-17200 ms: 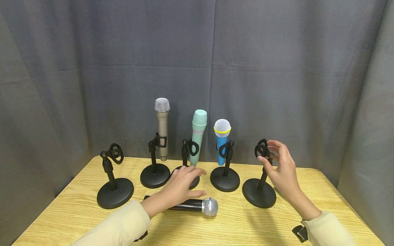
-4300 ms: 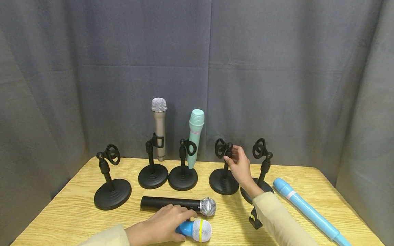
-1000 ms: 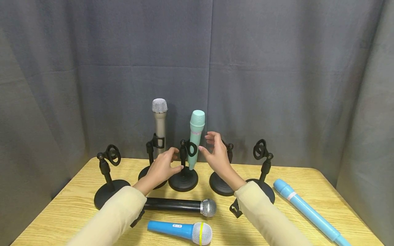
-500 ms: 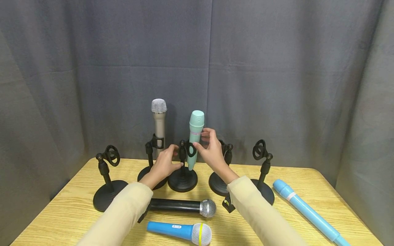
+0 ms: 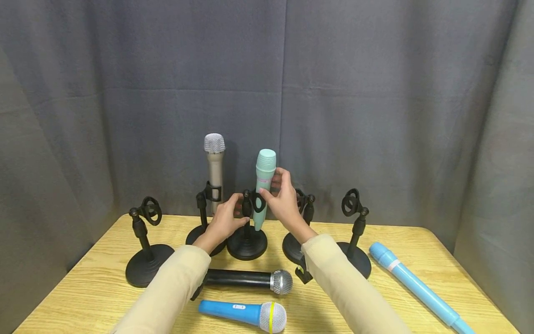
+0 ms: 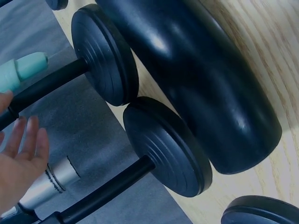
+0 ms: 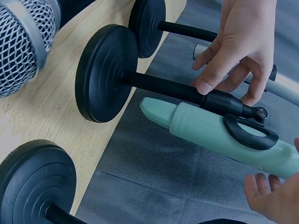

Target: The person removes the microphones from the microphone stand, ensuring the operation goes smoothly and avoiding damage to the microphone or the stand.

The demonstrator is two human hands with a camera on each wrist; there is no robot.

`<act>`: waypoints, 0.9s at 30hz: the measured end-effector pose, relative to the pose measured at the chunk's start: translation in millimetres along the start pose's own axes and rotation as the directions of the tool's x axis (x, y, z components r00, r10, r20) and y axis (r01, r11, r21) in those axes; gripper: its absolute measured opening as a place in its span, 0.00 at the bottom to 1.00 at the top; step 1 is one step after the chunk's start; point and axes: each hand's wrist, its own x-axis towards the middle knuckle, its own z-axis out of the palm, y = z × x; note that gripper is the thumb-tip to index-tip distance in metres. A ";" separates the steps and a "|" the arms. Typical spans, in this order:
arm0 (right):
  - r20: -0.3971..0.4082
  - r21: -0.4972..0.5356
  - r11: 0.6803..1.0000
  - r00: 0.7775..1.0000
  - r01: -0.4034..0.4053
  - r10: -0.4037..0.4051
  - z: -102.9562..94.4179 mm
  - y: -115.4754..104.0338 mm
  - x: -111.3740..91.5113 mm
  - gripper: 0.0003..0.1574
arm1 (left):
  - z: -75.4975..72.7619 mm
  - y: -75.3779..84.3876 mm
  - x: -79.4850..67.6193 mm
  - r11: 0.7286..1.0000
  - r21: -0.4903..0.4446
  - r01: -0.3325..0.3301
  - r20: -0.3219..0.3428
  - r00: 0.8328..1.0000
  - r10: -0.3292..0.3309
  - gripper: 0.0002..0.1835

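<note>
A mint-green microphone (image 5: 266, 160) sits upright, slightly tilted, in the clip of the middle black stand (image 5: 247, 245). My left hand (image 5: 224, 223) holds that stand's pole from the left; the right wrist view shows the thumb (image 7: 205, 87) on the pole and fingers behind it. From the right, my right hand (image 5: 286, 204) holds the mint microphone's body just above the clip, thumb in front and fingers behind. Only part of this hand shows in the right wrist view, at the edge. Left of them, a grey microphone (image 5: 214, 164) stands in another stand's clip, partly hidden by my left hand.
A black microphone (image 5: 242, 278) and a blue one with a yellow ring (image 5: 233, 311) lie in front, below my forearms. A light-blue microphone (image 5: 421, 288) lies at the right. Stands with bare clips are at the left (image 5: 147, 264), right (image 5: 358, 262) and right of centre (image 5: 293, 248).
The yellow-ringed blue microphone has gone from its stand to the table. The light-blue one now shows lying at the right. Lately my right hand has closed onto the mint microphone, my left onto its stand.
</note>
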 end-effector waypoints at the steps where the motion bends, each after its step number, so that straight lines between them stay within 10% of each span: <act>1: 0.000 0.006 1.000 1.000 0.003 -0.003 0.5 0.2 0.5 0.38 | 0.5 -0.2 0.1 1.000 -0.003 -0.008 -0.007 1.000 0.008 0.32; 27: -0.049 -0.012 1.000 0.999 -0.003 0.002 9.2 -1.0 8.5 0.39 | 7.8 0.8 -2.5 0.996 -0.077 -0.038 -0.041 0.999 0.034 0.23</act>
